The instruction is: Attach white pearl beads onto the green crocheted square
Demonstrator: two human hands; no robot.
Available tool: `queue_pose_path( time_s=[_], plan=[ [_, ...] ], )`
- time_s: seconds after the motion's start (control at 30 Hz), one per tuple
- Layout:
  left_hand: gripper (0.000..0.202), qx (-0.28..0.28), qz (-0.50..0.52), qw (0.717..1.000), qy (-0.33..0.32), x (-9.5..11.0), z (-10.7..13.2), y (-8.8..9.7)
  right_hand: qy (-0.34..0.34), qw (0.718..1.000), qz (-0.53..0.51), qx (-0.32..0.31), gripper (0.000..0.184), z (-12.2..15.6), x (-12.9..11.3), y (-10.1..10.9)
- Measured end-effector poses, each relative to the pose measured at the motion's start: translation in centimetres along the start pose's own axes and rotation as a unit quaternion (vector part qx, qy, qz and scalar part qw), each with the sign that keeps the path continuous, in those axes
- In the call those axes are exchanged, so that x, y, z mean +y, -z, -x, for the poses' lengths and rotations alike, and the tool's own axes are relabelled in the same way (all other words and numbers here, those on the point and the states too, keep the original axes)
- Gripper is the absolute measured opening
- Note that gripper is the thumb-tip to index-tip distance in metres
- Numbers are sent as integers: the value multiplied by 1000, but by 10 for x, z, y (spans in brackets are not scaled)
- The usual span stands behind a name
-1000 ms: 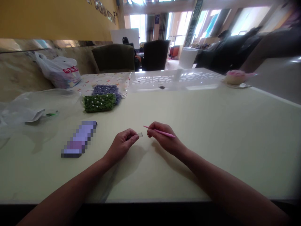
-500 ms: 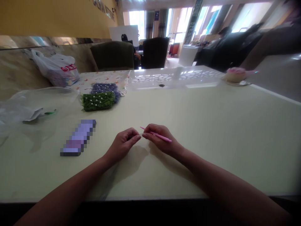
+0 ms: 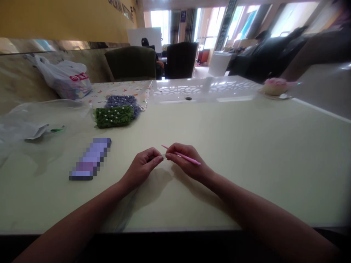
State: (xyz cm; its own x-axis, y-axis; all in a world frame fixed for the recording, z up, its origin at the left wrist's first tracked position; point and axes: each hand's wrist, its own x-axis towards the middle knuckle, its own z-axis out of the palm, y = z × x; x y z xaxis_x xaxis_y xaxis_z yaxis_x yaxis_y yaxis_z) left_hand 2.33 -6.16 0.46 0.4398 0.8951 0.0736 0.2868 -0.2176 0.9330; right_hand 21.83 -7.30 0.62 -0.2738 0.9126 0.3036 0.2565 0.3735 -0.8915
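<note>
Pink stick (image 3: 192,160) is pinched in the right hand (image 3: 186,157) around mid-shaft, with fingers and thumb closed on it. Thin tip points left, the thicker end sticks out past the hand. Location: above the pale table top (image 3: 246,164), between the two hands. Tip lies at or just short of the left fingertips (image 3: 161,157); contact cannot be told at this resolution.

Left hand (image 3: 142,166) is closed in a pinch, held just apart from the right. Whether anything small is clamped in it cannot be told.

Handling, as judged: stick is light, stiff, probably smooth plastic, and likely to roll on the table. Best taken at mid-shaft, with the fine tip left free.

Green beaded pad (image 3: 113,117) overlaps purple beaded pad (image 3: 122,101) up-table to the left. Blurred purple block (image 3: 90,159) lies nearer the left hand. Clear plastic sheet (image 3: 27,126) and small green item (image 3: 57,129) are further left. White bag (image 3: 64,80) sits far left, pink flower item (image 3: 274,87) far right.
</note>
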Motion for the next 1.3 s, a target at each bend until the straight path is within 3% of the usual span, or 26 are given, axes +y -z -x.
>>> queue_pose_path(
  time_s=[0.17, 0.37, 0.53, 0.7, 0.87, 1.0, 1.07, 1.17, 1.3],
  plan=[
    [26, -15, -8, 1000, -4, 1, 0, 0, 6, 999, 38, 20, 21, 2, -4, -2],
    [27, 8, 15, 1000, 10, -1, 0, 0, -51, 997, -12, 51, 27, -1, -5, 2],
    [27, 8, 25, 1000, 16, -3, -1, -1, -5, 1000, 4, 15, 16, -1, 0, 2],
    [29, -11, 12, 1000, 8, -1, -1, -4, 24, 998, 49, 11, 18, 2, -1, -4],
    [25, 14, 31, 999, 15, 1, 1, -5, 40, 996, 67, 53, 17, 2, -2, -7],
    [24, 40, 54, 997, 37, 1, 3, -2, -9, 988, 46, 145, 23, -3, -2, 9],
    [23, 51, 66, 996, 42, 2, 3, -2, -32, 986, 33, 163, 29, -5, -5, 17],
    [23, 61, 74, 995, 40, 4, 3, -3, -29, 994, 14, 106, 36, -4, -9, 18],
    [24, 84, 69, 994, 21, 5, 3, -5, -4, 1000, 12, 28, 18, -1, -6, 5]
  ],
)
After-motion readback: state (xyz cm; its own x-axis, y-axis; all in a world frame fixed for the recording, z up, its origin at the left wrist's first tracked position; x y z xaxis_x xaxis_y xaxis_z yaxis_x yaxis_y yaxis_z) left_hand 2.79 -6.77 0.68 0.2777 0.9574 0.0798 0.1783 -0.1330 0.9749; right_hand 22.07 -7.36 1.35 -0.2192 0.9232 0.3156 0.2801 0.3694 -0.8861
